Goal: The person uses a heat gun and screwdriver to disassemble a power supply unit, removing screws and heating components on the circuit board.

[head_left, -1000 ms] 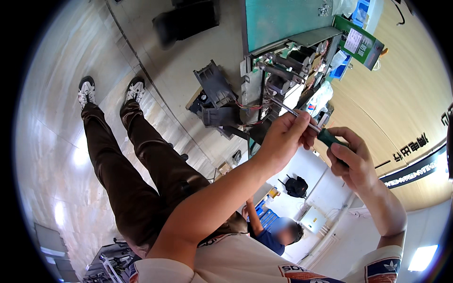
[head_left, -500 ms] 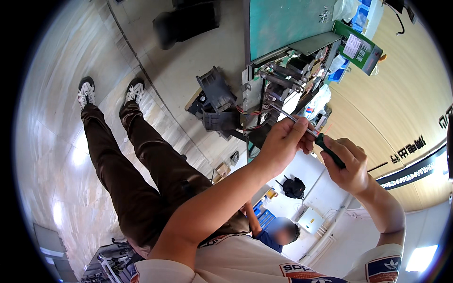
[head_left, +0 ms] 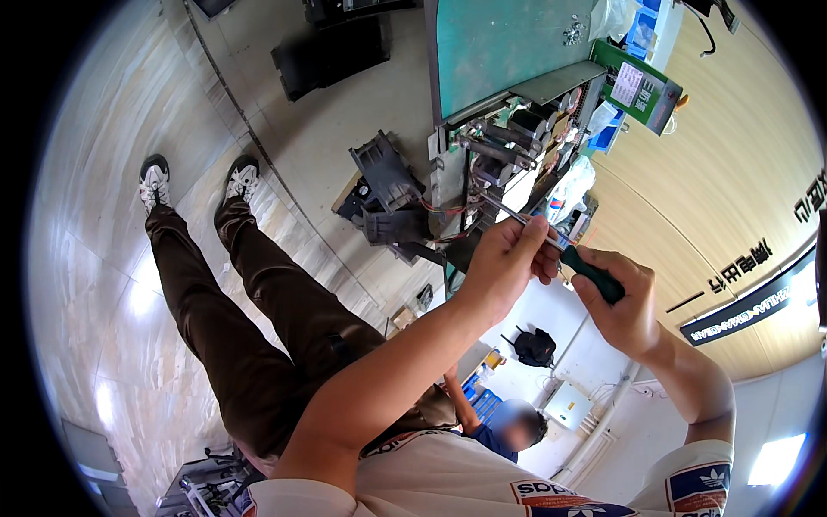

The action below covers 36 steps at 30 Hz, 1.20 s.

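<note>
Right hand (head_left: 624,302): fingers wrapped round my green-handled screwdriver (head_left: 586,269). Left hand (head_left: 504,263): fingers pinching its shaft. Screwdriver slants toward the opened metal assembly (head_left: 500,148); tip contact unclear.

With the left hand (head_left: 508,258) as the dial's centre, the right hand (head_left: 635,306) lies at four o'clock, both around the screwdriver (head_left: 584,267), which points toward ten. At twelve sits the machine (head_left: 498,158), the mat (head_left: 500,52) beyond it bearing metal pieces (head_left: 573,33); housing parts (head_left: 388,177) lie at ten, the plastic bag (head_left: 573,183) and carton (head_left: 639,90) at one.
</note>
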Available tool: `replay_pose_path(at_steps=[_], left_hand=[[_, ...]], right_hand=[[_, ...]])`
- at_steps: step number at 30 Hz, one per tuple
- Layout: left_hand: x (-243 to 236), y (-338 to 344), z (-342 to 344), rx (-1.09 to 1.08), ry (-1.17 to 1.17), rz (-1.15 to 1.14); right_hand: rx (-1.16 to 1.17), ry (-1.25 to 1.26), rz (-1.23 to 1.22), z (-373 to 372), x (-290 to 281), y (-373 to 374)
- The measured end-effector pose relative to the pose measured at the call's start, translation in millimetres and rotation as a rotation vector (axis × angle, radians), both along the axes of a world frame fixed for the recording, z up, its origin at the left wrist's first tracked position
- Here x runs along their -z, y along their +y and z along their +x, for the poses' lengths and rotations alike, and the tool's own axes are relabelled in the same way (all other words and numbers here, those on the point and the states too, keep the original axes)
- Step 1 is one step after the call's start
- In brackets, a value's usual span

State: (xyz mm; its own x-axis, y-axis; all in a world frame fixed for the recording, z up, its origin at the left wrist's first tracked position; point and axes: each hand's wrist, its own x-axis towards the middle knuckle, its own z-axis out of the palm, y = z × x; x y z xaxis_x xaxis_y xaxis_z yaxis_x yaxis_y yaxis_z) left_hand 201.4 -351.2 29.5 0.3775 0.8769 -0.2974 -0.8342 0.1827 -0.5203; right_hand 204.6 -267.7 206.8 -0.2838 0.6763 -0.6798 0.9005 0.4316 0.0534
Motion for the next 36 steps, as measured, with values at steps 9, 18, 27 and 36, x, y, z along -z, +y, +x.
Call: replay_pose_path(at_steps=[9,18,27,36], left_hand=[[-1.4,0.3,-7.4,0.059,0.056,-0.012],[-2.9,4.9,-8.4,0.070,0.101,-0.049],[-8.7,8.2,-1.3,0.011,0.105,-0.050],[5.0,-85.6,-6.6,0.075,0.356,0.288]], right_hand=[[0.281,0.003,0.004,2.0,-0.6,-4.5],[0.493,-0.057,-0.018,-3.4,-2.0,2.1],[0.514,-0.045,-0.024,-3.8,-8.8,2.4],[0.631,0.102,0.082,58.3,-19.3,-130.0]])
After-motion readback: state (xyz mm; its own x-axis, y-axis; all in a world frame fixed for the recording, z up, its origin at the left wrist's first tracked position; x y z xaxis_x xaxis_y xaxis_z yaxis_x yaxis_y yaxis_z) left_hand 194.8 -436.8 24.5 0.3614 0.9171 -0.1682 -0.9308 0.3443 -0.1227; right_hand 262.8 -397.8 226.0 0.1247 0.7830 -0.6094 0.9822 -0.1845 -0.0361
